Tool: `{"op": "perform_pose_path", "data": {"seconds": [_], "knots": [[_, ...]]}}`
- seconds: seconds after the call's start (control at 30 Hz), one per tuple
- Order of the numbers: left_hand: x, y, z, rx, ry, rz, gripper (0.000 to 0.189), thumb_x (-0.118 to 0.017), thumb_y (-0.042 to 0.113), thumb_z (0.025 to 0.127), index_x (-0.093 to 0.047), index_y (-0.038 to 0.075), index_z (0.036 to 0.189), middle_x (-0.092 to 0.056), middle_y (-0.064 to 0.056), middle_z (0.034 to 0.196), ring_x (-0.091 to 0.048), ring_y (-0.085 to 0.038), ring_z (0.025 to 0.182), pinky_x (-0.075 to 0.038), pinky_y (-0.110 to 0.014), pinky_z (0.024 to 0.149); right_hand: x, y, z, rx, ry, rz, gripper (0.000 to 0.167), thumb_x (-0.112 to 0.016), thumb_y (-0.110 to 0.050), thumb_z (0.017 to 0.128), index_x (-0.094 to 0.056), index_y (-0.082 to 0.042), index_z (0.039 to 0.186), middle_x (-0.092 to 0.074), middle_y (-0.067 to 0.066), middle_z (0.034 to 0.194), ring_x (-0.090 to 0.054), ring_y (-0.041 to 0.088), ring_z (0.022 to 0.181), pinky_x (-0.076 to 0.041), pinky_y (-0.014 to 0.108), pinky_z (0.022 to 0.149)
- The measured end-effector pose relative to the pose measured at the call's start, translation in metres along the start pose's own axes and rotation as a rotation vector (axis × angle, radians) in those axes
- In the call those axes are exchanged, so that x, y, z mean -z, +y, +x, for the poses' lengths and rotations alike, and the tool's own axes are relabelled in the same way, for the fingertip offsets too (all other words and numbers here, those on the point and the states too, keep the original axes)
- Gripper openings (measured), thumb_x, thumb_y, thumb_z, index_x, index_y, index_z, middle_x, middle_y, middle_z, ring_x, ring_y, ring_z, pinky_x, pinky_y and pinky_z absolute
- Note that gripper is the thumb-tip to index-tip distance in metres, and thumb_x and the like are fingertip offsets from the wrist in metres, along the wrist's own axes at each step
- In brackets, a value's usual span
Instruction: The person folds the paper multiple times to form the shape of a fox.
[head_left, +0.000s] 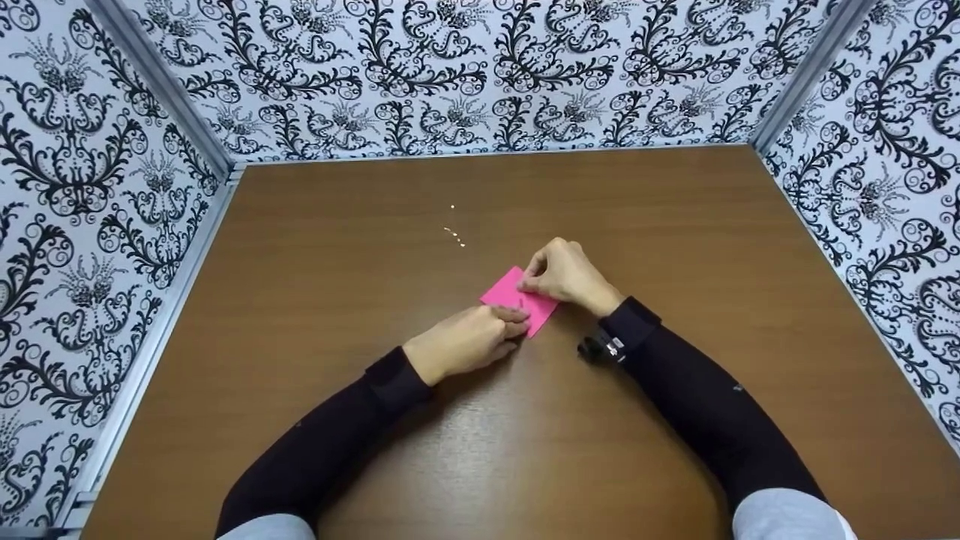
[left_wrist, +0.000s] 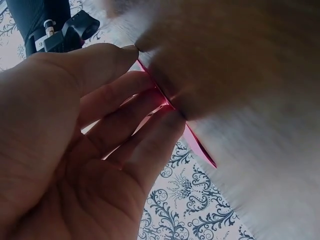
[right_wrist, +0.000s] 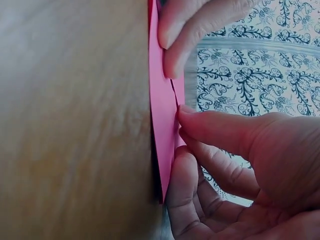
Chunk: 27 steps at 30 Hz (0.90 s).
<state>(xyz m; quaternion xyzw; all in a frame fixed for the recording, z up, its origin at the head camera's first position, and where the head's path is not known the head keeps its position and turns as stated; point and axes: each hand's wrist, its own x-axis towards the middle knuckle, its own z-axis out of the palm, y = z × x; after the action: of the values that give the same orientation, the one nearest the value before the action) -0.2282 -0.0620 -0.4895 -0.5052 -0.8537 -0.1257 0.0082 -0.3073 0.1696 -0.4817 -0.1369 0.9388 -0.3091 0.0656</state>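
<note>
A small pink sheet of folded paper (head_left: pixel 501 290) lies on the table, turned at an angle to its edges. My left hand (head_left: pixel 469 341) rests on its near side, fingers extended over the paper and pressing it down. In the left wrist view, the paper (left_wrist: pixel 199 144) shows only as a thin strip beyond the fingertips. My right hand (head_left: pixel 566 277) pinches a flap at the paper's right part between thumb and forefinger. The right wrist view shows an open slit between layers of the paper (right_wrist: pixel 162 107), beside the right thumb.
The brown wooden table (head_left: pixel 337 247) is bounded by patterned walls (head_left: pixel 465 75) at the back and both sides. Several tiny pale specks (head_left: pixel 455 236) show on the tabletop beyond the paper. A black wrist device (head_left: pixel 598 348) hangs beneath the right sleeve.
</note>
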Motion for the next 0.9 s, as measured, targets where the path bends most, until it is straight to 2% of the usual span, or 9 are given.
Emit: {"op": "perform_pose_path", "data": {"seconds": [0.13, 0.3, 0.53, 0.7, 0.9], "knots": [[0.000, 0.000, 0.000, -0.012, 0.003, 0.020, 0.035, -0.080, 0.011, 0.111, -0.080, 0.000, 0.144, -0.078, -0.020, 0.153, -0.076, -0.029, 0.146, -0.062, -0.040, 0.122, 0.002, 0.002, 0.004, 0.009, 0.005, 0.017, 0.011, -0.098, -0.026, 0.096, -0.094, -0.017, 0.096, -0.090, 0.002, 0.093, -0.069, 0.016, 0.080, -0.050, 0.029, 0.069], [0.000, 0.000, 0.001, 0.000, -0.011, -0.009, 0.034, -0.079, 0.010, 0.112, -0.080, 0.000, 0.144, -0.077, -0.021, 0.154, -0.075, -0.030, 0.146, -0.062, -0.041, 0.123, 0.005, 0.004, 0.012, 0.044, 0.019, 0.031, 0.018, -0.098, -0.026, 0.095, -0.094, -0.013, 0.107, -0.091, 0.006, 0.100, -0.075, 0.018, 0.086, -0.053, 0.027, 0.074], [-0.001, -0.001, 0.001, 0.012, -0.017, -0.018, 0.034, -0.078, 0.010, 0.112, -0.080, 0.001, 0.145, -0.077, -0.020, 0.155, -0.074, -0.029, 0.148, -0.061, -0.040, 0.124, 0.010, 0.002, 0.022, 0.011, -0.052, 0.041, 0.018, -0.095, -0.028, 0.099, -0.093, -0.016, 0.112, -0.091, 0.006, 0.107, -0.075, 0.018, 0.088, -0.055, 0.027, 0.074], [-0.002, -0.001, 0.001, 0.003, -0.010, -0.018, 0.034, -0.078, 0.010, 0.112, -0.080, 0.000, 0.144, -0.077, -0.021, 0.154, -0.074, -0.029, 0.148, -0.061, -0.040, 0.124, 0.013, 0.001, 0.027, -0.013, -0.102, 0.062, 0.015, -0.094, -0.027, 0.101, -0.092, -0.015, 0.110, -0.090, 0.007, 0.106, -0.073, 0.013, 0.081, -0.058, 0.024, 0.068], [-0.002, -0.001, 0.002, -0.003, -0.008, 0.002, 0.033, -0.078, 0.011, 0.112, -0.081, 0.001, 0.143, -0.077, -0.020, 0.154, -0.075, -0.028, 0.147, -0.061, -0.039, 0.124, 0.012, 0.005, 0.031, -0.041, -0.150, 0.174, 0.017, -0.093, -0.022, 0.102, -0.088, -0.009, 0.112, -0.085, 0.007, 0.097, -0.070, 0.009, 0.068, -0.059, 0.021, 0.060]]}}
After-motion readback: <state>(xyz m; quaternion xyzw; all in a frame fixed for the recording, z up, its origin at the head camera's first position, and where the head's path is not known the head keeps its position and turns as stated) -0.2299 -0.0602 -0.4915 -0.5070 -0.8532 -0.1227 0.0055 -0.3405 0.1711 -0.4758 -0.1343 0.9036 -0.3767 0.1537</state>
